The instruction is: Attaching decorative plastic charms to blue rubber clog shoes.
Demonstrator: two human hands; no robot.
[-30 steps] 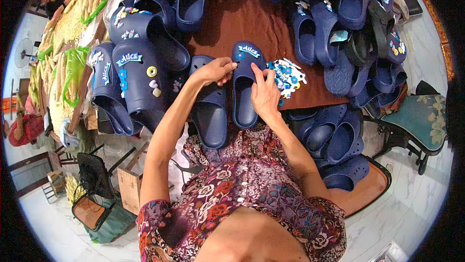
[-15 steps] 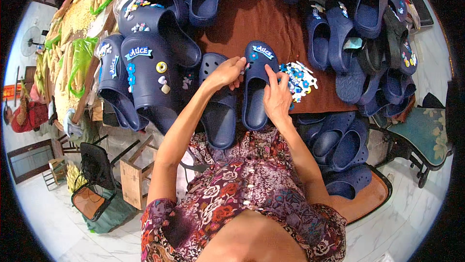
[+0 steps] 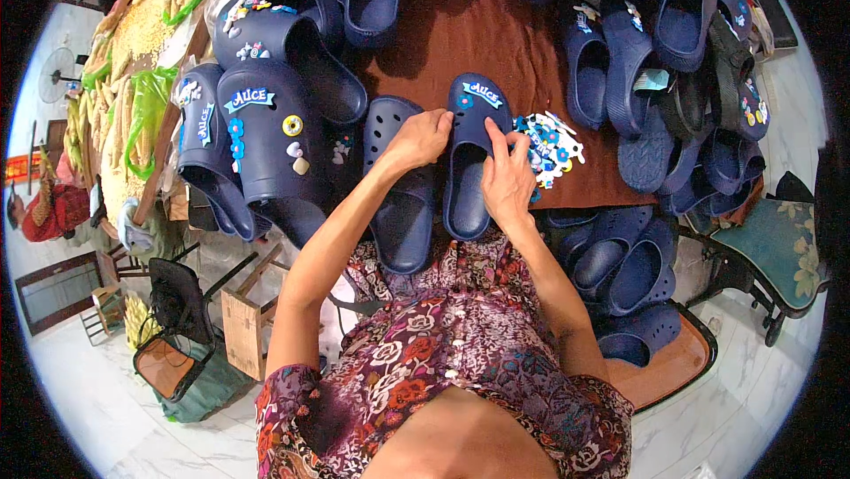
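Note:
A navy clog [image 3: 468,191] lies toe away on the brown cloth in front of me. Its toe carries a blue-and-white banner-shaped charm [image 3: 482,94] and a blue flower charm [image 3: 465,102]. My left hand [image 3: 420,139] is closed at the clog's left edge, fingertips against the upper just below the flower; whether a small charm is between them is hidden. My right hand [image 3: 508,173] grips the clog's right side, with fingers bent over the upper's edge. Another navy clog [image 3: 403,227], with bare holes, lies under my left wrist. A pile of colourful charms [image 3: 551,150] sits beside my right hand.
Decorated navy clogs [image 3: 274,125] crowd the left, and more shoes [image 3: 611,63] line the right side of the brown cloth [image 3: 434,36]. Undecorated clogs [image 3: 620,266] are heaped on a chair at lower right. Corn [image 3: 142,45] covers a surface at far left, near a wooden stool [image 3: 243,328].
My left fingertips have moved slightly right, closer against the clog's upper, and the curled lower fingers are less visible. My right hand keeps nearly the same place on the clog.

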